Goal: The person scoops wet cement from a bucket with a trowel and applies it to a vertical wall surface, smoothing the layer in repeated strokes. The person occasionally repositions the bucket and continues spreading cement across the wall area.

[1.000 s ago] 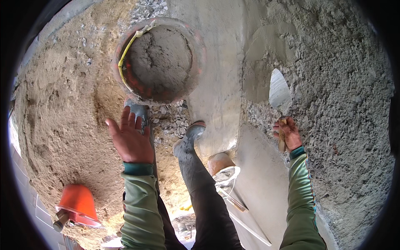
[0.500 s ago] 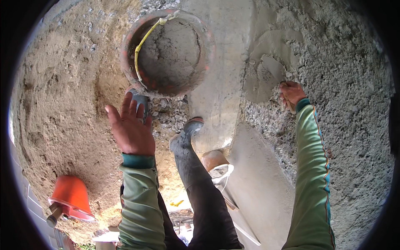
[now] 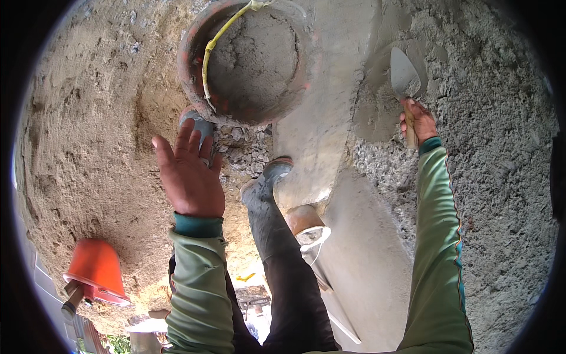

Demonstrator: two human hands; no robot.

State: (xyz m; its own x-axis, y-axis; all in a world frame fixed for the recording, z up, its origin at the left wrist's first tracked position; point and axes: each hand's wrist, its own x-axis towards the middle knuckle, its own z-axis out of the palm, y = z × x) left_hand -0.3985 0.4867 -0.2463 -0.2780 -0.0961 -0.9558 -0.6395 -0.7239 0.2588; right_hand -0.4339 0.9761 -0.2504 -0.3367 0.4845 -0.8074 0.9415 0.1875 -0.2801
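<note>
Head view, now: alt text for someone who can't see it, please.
The right hand grips a trowel, its blade over a smoothed grey patch. The left hand is open and empty; beyond it, nearer the middle, stands a tub of grey mix.

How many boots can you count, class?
2: the left boot, partly hidden behind the left hand, and the right boot, beside the gravel. No others show.

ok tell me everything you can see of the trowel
The trowel has a pale grey, metal-looking blade, narrowing to a rounded tip, with some grey mix on it near the handle. The tan handle looks wooden and is gripped in the right hand. It points away from the person, over a smoothed grey patch; whether the blade touches it is unclear.
</note>
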